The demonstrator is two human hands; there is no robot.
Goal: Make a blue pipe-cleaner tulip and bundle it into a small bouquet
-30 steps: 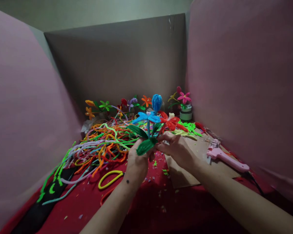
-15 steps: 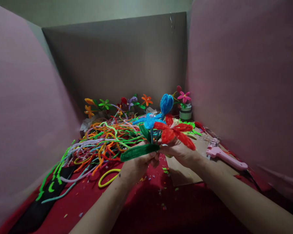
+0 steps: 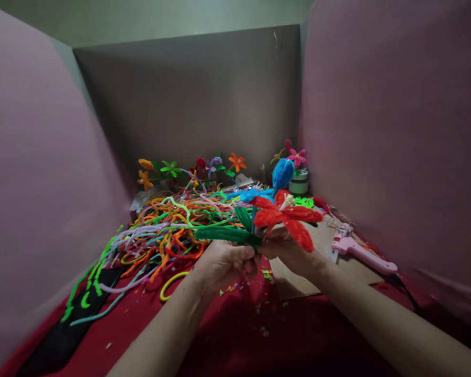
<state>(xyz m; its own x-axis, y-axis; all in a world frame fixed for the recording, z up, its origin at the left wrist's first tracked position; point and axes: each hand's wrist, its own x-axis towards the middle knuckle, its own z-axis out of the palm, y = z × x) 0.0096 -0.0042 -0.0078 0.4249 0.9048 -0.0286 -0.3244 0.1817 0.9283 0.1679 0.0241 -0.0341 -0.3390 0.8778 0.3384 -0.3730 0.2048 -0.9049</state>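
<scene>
A small bunch of pipe-cleaner flowers is held up in front of me, over the red cloth. It has a red open flower (image 3: pixel 277 213), a blue open flower (image 3: pixel 255 195) partly behind it, a blue bud (image 3: pixel 283 174) on top and dark green leaves (image 3: pixel 223 234). My left hand (image 3: pixel 227 264) pinches the bunch at the foot of its stems. My right hand (image 3: pixel 284 251) is closed on the same spot from the other side, its fingers partly covered by the red petals. The stems' lower ends are hidden by the fingers.
A tangled heap of coloured pipe cleaners (image 3: pixel 168 220) lies at left, with yellow-handled scissors (image 3: pixel 171 285) in front. A pink glue gun (image 3: pixel 363 254) rests on cardboard (image 3: pixel 298 283) at right. Finished flowers (image 3: pixel 237 162) and a green jar (image 3: pixel 299 181) stand along the back. Pink side panels (image 3: pixel 392 131) flank everything.
The bunch has turned and tilted to the right, bringing the red flower to the front. The blue bud has shifted right, and a leaf now points left. Both hands stay closed at the stems.
</scene>
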